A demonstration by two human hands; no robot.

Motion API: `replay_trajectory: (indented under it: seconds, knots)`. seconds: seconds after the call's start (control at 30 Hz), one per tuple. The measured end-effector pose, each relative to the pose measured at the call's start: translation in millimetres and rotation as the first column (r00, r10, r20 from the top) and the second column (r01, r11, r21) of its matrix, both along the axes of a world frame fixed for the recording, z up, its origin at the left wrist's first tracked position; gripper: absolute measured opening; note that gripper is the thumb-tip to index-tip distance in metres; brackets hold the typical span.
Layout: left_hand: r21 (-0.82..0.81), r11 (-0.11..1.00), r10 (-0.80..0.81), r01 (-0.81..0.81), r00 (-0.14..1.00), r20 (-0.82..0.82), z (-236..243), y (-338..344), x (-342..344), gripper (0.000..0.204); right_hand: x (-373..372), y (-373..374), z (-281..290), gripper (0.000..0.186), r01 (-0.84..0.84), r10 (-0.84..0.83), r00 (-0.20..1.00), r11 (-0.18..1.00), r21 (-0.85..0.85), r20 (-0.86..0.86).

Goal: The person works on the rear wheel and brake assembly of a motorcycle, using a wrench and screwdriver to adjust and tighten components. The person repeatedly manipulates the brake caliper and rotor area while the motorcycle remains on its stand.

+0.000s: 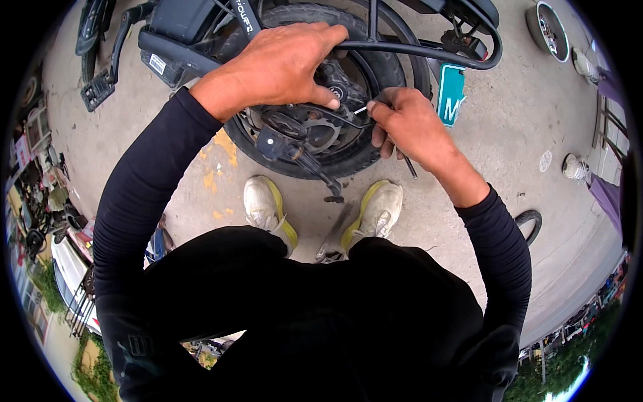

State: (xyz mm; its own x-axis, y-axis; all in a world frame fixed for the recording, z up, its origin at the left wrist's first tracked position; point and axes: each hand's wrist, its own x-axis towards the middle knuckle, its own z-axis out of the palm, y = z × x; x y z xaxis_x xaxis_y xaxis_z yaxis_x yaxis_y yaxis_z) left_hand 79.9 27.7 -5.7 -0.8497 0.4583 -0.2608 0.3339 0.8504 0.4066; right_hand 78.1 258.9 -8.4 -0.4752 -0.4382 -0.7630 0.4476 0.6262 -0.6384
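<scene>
A black scooter rear wheel with a thick tyre and a metal hub disc lies in front of me on the concrete. My left hand rests over the wheel's top, fingers wrapped on the black frame tube and thumb pressing near the hub. My right hand grips a thin metal tool, its tip pointing into the hub beside a black cable. My two white and yellow shoes stand just below the wheel.
A green plate hangs at the wheel's right. A footrest and pedal stick out at the upper left. A loose tyre lies at the right, a wheel rim at the top right. Parked vehicles crowd the left edge.
</scene>
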Motion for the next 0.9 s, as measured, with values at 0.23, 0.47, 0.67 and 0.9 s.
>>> replay_trajectory:
  seconds: [0.23, 0.47, 0.67, 0.9]
  knots:
    - [-0.001, 0.999, 0.048, -0.049, 0.995, 0.086, 7.0, 5.2, -3.5, 0.079, -2.1, -5.0, -2.8, 0.025, 0.064, -0.072, 0.979, 0.997, 0.052, 0.189]
    - [0.058, 0.997, 0.052, -0.053, 0.998, 0.024, -3.0, -0.1, -4.8, 0.065, -21.1, -42.8, 19.7, 0.021, -0.066, -0.019, 0.964, 0.95, 0.306, 0.265]
    - [0.044, 0.998, 0.046, -0.054, 0.986, 0.16, 5.0, 2.3, -6.3, 0.068, 0.5, -35.7, 14.3, 0.023, -0.146, 0.07, 0.976, 0.911, 0.386, 0.205]
    - [0.078, 0.995, 0.044, -0.057, 0.985, 0.165, 3.3, -0.2, -7.8, 0.063, -14.2, -46.6, 18.6, 0.03, -0.134, -0.016, 0.948, 0.887, 0.443, 0.318]
